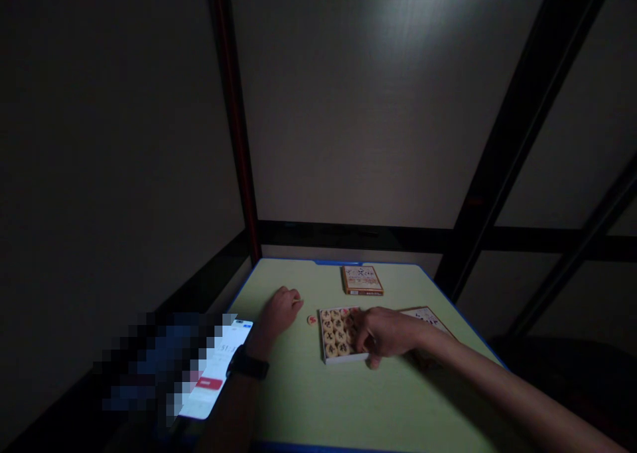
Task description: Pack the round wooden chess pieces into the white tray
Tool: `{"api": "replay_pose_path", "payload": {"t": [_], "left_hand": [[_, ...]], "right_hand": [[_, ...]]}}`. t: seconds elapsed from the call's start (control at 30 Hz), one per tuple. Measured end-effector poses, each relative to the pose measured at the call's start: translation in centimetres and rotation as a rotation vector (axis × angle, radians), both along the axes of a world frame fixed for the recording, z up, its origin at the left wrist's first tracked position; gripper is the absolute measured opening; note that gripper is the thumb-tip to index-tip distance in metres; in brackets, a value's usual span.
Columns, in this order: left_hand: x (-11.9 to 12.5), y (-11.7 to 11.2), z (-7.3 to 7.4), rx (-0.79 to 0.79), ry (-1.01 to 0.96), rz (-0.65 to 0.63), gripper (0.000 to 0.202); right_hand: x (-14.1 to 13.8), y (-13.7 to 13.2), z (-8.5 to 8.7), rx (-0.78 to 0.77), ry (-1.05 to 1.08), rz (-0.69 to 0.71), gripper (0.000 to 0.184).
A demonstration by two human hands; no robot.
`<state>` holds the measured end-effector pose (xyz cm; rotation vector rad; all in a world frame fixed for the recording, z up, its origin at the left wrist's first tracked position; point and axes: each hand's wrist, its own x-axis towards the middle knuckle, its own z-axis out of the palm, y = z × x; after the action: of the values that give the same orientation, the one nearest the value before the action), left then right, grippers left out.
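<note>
A shallow box (326, 355) of round wooden game pieces with red and black characters lies on a pale green table (318, 400). My right hand (385, 333) rests on the box's right side, fingers curled over the pieces. My left hand (281, 310), with a dark watch on its wrist, lies on the table left of the box, fingers curled, seemingly pinching one small piece. One loose piece (312, 320) with a red mark sits between my left hand and the box.
A printed orange box lid (361, 280) lies at the table's far side. Another printed card or lid (428, 319) shows behind my right wrist. A lit phone screen (219, 370) sits at the table's left edge. Dark bed-frame bars and a pale wall surround the table.
</note>
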<state>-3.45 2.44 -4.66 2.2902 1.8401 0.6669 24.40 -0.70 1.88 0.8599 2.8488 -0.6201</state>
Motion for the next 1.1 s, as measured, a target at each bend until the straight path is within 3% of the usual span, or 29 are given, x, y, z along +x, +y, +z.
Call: {"api": "replay_pose_path", "payload": {"t": [0.2,0.4,0.77,0.87,1.1], "left_hand": [[-0.4,0.0,-0.3,-0.037,-0.002,-0.036,0.012],[-0.4,-0.1,-0.3,-0.044,-0.003,-0.037,0.017],[0.1,-0.2,0.2,-0.052,0.017,-0.007,0.01],[0.7,0.0,0.7,-0.03,-0.079,-0.024,0.01],[2.9,-0.6,1.4,-0.05,-0.535,-0.216,0.023]], "right_hand": [[0.1,0.0,0.0,0.005,0.016,0.007,0.016],[0.1,0.1,0.0,-0.027,-0.004,-0.011,0.028],[0.2,0.0,0.0,-0.006,0.013,-0.019,0.029],[0.2,0.0,-0.1,-0.02,0.029,-0.019,0.027],[0.5,0.0,-0.3,-0.085,0.105,-0.039,0.031]]}}
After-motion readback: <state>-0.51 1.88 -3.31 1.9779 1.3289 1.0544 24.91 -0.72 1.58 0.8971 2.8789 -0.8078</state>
